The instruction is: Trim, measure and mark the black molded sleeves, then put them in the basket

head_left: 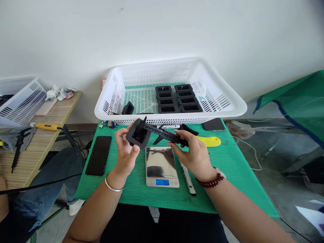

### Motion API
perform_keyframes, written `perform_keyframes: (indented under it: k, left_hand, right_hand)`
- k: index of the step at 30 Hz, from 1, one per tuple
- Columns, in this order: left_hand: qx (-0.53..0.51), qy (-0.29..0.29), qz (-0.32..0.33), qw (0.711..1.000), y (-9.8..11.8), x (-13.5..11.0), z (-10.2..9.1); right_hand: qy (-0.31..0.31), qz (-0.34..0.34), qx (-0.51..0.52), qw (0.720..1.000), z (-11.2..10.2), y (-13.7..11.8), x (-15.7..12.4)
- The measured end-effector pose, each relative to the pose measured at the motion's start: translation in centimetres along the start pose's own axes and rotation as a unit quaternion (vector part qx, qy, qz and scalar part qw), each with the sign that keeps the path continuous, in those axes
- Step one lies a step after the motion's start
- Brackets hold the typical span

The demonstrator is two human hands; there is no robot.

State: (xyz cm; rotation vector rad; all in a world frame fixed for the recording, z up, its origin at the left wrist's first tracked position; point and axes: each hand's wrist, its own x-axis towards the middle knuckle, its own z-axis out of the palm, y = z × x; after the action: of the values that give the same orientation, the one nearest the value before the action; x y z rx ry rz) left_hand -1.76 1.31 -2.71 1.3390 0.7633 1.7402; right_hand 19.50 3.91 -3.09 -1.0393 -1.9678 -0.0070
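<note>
My left hand point(126, 150) grips a black rectangular frame-like part point(131, 135) with a deep opening, tilted up above the table. In my right hand point(193, 152) is a black caliper point(162, 132), its scale bar pointing left. The caliper's jaw end reaches the upper edge of the black part; whether it touches inside or only overlaps I cannot tell. Below both hands lies a digital scale point(162, 165) with a shiny plate and a lit blue display. A white marker point(187, 179) rests just right of the scale.
A white basket point(230, 113) behind holds several similar black parts point(188, 100), plus a lone tilted one point(128, 108). On the green table lie a phone point(98, 156), a yellow-handled tool point(212, 141) and a dark flat object point(213, 124). At left, another person's leg point(55, 182) sits beside a wooden table point(50, 135).
</note>
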Motion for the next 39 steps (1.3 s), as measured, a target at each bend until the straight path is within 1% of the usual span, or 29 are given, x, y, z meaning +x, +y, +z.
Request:
perform_keyframes:
  k: [5,9,11,13,15,17,19,21,23,26,30,32,36,39]
  left_hand:
    - [0.029,-0.019,-0.013,0.999,0.1,-0.2,0.0]
    - [0.099,-0.087,-0.023,0.991,0.3,-0.4,0.7]
    - [0.108,-0.102,-0.034,0.988,0.3,-0.5,0.9]
    - [0.089,-0.087,-0.054,0.991,0.2,-0.4,1.0]
    - [0.058,-0.052,-0.067,0.995,0.0,-0.1,0.7]
    - [0.040,-0.007,-0.059,0.997,-0.1,0.1,0.4]
    - [0.042,0.032,-0.039,0.998,-0.2,0.2,0.0]
    - [0.047,0.048,-0.026,0.997,-0.2,0.2,-0.2]
    - [0.050,0.040,-0.030,0.998,-0.2,0.1,-0.2]
    - [0.061,0.012,-0.040,0.997,-0.1,-0.1,0.0]
    - [0.100,-0.051,-0.024,0.993,0.3,-0.1,0.4]
    - [0.113,-0.074,-0.022,0.991,0.5,-0.1,0.6]
    - [0.101,-0.070,-0.028,0.992,0.6,0.0,0.7]
    - [0.079,-0.056,-0.031,0.995,0.4,0.0,0.5]
  right_hand:
    - [-0.019,-0.025,-0.017,0.999,-0.1,-0.2,-0.1]
    - [-0.021,-0.033,-0.015,0.999,-0.2,-0.5,-0.1]
    - [-0.019,-0.026,-0.015,0.999,-0.3,-0.4,0.0]
    - [-0.002,-0.012,-0.019,1.000,-0.4,-0.3,0.2]
    - [0.017,-0.004,-0.027,0.999,-0.6,-0.2,0.3]
    - [0.022,0.000,-0.032,0.999,-0.7,-0.1,0.4]
    - [0.014,0.001,-0.032,0.999,-0.7,0.0,0.5]
    - [0.001,-0.001,-0.032,0.999,-0.5,0.0,0.5]
    - [-0.015,-0.008,-0.030,0.999,-0.4,-0.1,0.4]
    - [-0.029,-0.016,-0.027,0.999,-0.3,-0.1,0.3]
    - [-0.031,-0.042,-0.031,0.998,-0.5,-0.4,0.3]
    - [-0.031,-0.049,-0.030,0.998,-0.6,-0.6,0.4]
    - [-0.030,-0.045,-0.024,0.998,-0.6,-0.9,0.3]
    - [-0.037,-0.031,-0.007,0.999,-0.7,-0.9,0.3]
